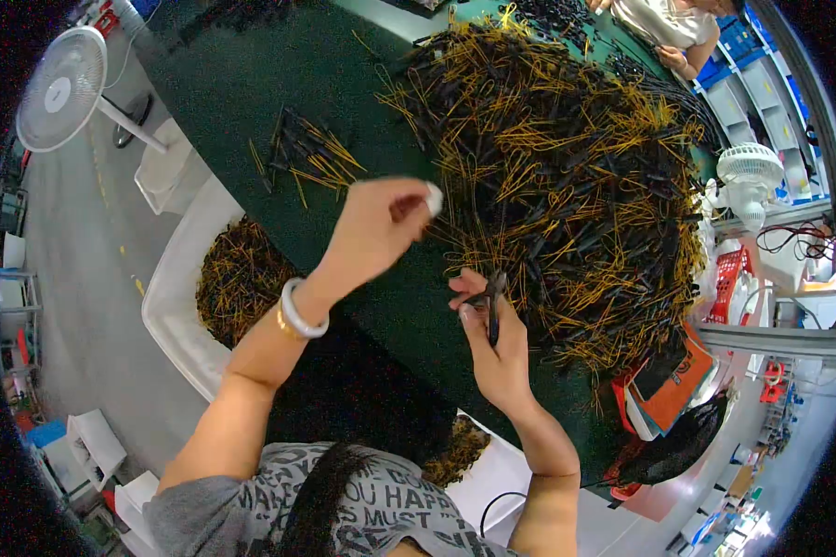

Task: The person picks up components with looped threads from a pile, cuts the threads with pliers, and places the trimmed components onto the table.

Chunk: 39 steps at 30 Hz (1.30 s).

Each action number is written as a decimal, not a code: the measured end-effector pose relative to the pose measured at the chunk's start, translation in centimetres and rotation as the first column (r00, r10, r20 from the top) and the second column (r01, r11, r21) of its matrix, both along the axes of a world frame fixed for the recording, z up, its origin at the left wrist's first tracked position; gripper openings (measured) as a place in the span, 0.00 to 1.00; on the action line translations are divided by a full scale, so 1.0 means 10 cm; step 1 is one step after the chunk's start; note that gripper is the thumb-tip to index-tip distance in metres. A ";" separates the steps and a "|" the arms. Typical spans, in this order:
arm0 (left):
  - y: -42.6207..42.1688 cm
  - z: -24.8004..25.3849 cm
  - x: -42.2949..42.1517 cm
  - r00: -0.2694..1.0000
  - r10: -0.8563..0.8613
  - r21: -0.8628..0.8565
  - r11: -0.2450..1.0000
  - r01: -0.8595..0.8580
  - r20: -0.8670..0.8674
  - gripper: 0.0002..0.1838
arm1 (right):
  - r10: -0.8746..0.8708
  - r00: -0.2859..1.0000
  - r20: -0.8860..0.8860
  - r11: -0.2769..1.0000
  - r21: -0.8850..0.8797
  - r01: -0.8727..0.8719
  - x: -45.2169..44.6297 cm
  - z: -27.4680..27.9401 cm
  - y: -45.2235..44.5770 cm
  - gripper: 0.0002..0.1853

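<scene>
Over the green table (223,102), my left hand (373,227) is raised beside the big heap of black pieces with yellow wires (567,195). Its fingers are curled, with a white covering on a fingertip; blur hides whether they pinch anything. At the heap's near edge, my right hand (498,348) is closed around a small black tool (493,311), which looks like snips. Farther left on the table lies a small group of the same black and yellow pieces (311,153).
A white bin (172,297) of similar pieces stands left below the table. Fans (60,91) are at left and right (751,176). Books (673,385) lie near the right edge. Another person (678,32) works at the top right.
</scene>
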<state>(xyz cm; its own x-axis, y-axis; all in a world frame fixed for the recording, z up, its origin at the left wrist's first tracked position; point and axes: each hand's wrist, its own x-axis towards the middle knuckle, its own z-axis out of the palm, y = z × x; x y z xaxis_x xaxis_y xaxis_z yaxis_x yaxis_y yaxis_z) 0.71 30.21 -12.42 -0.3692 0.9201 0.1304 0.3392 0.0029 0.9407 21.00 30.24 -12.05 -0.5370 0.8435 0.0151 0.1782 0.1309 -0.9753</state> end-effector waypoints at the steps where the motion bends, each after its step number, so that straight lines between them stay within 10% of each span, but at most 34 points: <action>1: -0.10 0.07 0.09 0.957 -0.104 -0.040 0.992 0.119 0.271 0.08 | -0.004 1.000 0.004 1.000 -0.005 0.004 0.02 0.01 0.00 0.12; 4: -0.32 0.13 0.33 0.768 -0.281 -0.022 0.933 0.358 0.575 0.11 | 0.070 0.996 0.049 0.975 -0.213 -0.058 0.06 0.01 0.01 0.18; 15: -0.36 -0.02 0.23 0.397 -0.375 0.294 0.923 0.250 0.838 0.13 | 0.312 0.942 -0.121 0.803 -0.496 -0.330 0.07 0.19 -0.03 0.15; 33: -0.47 0.03 0.42 0.489 -0.194 0.200 0.979 0.040 0.850 0.11 | 0.307 0.936 -0.172 0.779 -0.520 -0.351 0.04 0.22 -0.15 0.12; 35: -0.50 0.15 0.42 0.511 -0.255 0.160 0.961 0.224 0.821 0.13 | 0.248 0.964 0.091 0.945 -0.240 -0.221 0.08 0.29 -0.13 0.11; 39: -0.57 0.36 0.47 0.575 -0.339 0.083 0.902 0.424 0.744 0.08 | 0.179 0.982 0.061 0.983 0.028 -0.181 0.13 0.15 -0.04 0.18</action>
<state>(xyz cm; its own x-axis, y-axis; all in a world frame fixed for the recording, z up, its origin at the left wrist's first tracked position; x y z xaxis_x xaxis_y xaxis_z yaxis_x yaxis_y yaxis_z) 5.45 24.50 -8.80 0.0865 0.9900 -0.1117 -0.4618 0.1392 0.8760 22.31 29.85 -10.53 -0.6811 0.7322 0.0059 0.2048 0.1982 -0.9585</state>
